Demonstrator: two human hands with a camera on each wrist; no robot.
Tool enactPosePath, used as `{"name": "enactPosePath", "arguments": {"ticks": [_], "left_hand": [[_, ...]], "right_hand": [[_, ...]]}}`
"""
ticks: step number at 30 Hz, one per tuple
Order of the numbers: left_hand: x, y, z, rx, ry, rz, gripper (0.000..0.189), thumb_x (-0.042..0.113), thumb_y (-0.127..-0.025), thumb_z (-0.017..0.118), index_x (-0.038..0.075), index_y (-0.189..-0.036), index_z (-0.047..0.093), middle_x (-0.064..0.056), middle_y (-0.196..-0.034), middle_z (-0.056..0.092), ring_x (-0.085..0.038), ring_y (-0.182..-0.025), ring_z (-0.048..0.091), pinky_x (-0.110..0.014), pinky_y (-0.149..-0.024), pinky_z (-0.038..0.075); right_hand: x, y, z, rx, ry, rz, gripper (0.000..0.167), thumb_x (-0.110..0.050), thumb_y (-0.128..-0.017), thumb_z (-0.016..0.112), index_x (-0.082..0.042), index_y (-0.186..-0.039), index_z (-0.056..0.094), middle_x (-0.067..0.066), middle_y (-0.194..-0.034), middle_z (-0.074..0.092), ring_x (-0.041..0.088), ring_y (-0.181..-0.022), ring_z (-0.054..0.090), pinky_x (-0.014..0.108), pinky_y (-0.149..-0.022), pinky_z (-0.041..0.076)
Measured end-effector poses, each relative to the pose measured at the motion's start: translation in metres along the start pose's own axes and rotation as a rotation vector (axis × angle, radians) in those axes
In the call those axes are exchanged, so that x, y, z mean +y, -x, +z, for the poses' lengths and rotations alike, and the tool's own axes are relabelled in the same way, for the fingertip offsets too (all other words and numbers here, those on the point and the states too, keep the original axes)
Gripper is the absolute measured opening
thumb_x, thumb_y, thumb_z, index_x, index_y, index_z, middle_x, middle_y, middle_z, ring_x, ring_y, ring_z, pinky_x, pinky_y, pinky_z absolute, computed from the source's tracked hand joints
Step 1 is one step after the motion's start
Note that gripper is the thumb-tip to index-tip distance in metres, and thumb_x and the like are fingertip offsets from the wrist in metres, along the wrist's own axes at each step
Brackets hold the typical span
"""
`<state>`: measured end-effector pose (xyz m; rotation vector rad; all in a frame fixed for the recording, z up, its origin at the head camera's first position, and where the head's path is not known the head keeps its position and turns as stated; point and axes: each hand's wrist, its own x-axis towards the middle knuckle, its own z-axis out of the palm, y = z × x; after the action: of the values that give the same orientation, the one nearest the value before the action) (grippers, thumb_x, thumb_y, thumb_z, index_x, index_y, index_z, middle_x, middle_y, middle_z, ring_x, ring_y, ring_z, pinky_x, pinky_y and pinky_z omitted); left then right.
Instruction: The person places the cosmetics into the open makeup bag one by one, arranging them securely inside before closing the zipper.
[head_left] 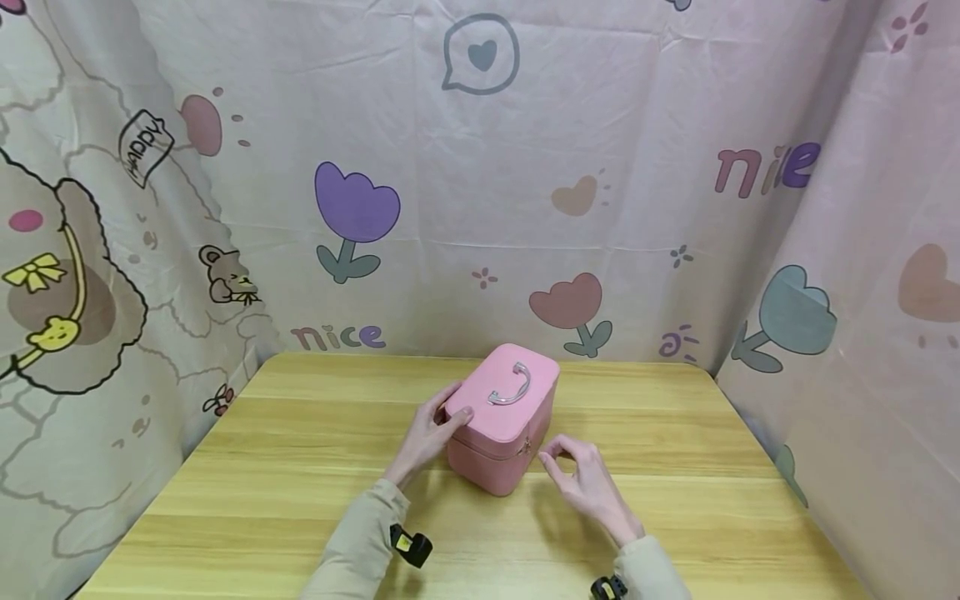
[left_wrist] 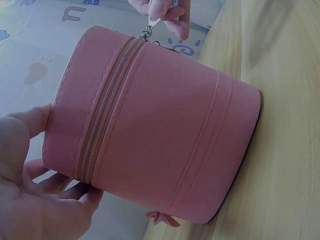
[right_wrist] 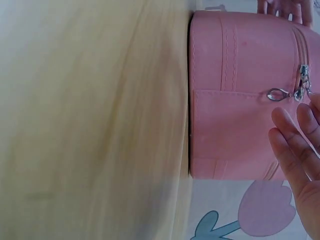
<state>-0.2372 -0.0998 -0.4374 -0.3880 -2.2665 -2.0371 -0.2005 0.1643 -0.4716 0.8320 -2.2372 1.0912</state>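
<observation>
A pink zippered case [head_left: 498, 433] with a silver handle [head_left: 517, 387] on its lid stands on the table, turned at an angle. My left hand [head_left: 431, 429] grips its upper left corner, thumb on the lid and fingers against the side. At the opposite side, my right hand [head_left: 581, 479] pinches a silver zipper pull [left_wrist: 152, 22] between thumb and forefinger, its other fingers spread loosely. A second zipper pull [right_wrist: 277, 94] hangs against the case front. Along the side in the left wrist view, the zipper [left_wrist: 107, 107] is closed.
The wooden table [head_left: 300, 467] extends around the case. A printed curtain [head_left: 480, 167] hangs behind the back edge and along both sides. A small pink bow-shaped piece [left_wrist: 162, 218] sticks out from the case's side. Black wrist cameras [head_left: 411, 546] are strapped to both sleeves.
</observation>
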Motion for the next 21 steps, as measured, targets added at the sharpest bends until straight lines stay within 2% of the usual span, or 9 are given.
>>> {"name": "enactPosePath", "arguments": {"ticks": [4, 9, 15, 21], "left_hand": [[0.0006, 0.0003, -0.0002, -0.001, -0.001, -0.002, 0.062, 0.009, -0.096, 0.065, -0.005, -0.15, 0.039, -0.027, -0.157, 0.039, -0.042, -0.145, 0.04, -0.051, -0.121, 0.032], [0.0012, 0.0006, 0.0, 0.0, -0.014, -0.008, 0.062, 0.01, -0.096, 0.065, -0.005, -0.15, 0.04, -0.028, -0.156, 0.04, -0.043, -0.144, 0.041, -0.052, -0.121, 0.033], [0.0009, 0.0014, -0.0001, 0.006, -0.015, -0.01, 0.061, 0.011, -0.096, 0.065, -0.004, -0.15, 0.041, -0.028, -0.156, 0.041, -0.042, -0.144, 0.042, -0.051, -0.121, 0.033], [0.0007, 0.0013, 0.0, 0.006, -0.022, 0.004, 0.061, 0.01, -0.096, 0.065, -0.006, -0.149, 0.04, -0.029, -0.155, 0.04, -0.043, -0.144, 0.041, -0.052, -0.121, 0.033]], "right_hand": [[0.0033, -0.0019, -0.001, 0.023, 0.014, 0.029, 0.011, 0.005, -0.085, 0.071, -0.004, -0.083, 0.067, 0.001, -0.075, 0.069, 0.008, -0.073, 0.066, 0.033, -0.076, 0.062], [0.0038, -0.0035, -0.0019, 0.027, 0.002, 0.081, 0.015, 0.004, -0.086, 0.072, -0.01, -0.082, 0.067, -0.001, -0.075, 0.068, 0.01, -0.074, 0.067, 0.032, -0.078, 0.062], [0.0051, -0.0016, -0.0027, -0.01, -0.06, 0.131, 0.01, 0.001, -0.088, 0.071, -0.009, -0.085, 0.069, 0.0, -0.079, 0.071, 0.006, -0.076, 0.066, 0.035, -0.079, 0.063], [0.006, 0.0008, -0.0052, -0.062, -0.125, 0.2, 0.003, -0.007, -0.089, 0.073, -0.008, -0.086, 0.071, 0.0, -0.082, 0.073, 0.002, -0.079, 0.067, 0.031, -0.084, 0.062]]}}
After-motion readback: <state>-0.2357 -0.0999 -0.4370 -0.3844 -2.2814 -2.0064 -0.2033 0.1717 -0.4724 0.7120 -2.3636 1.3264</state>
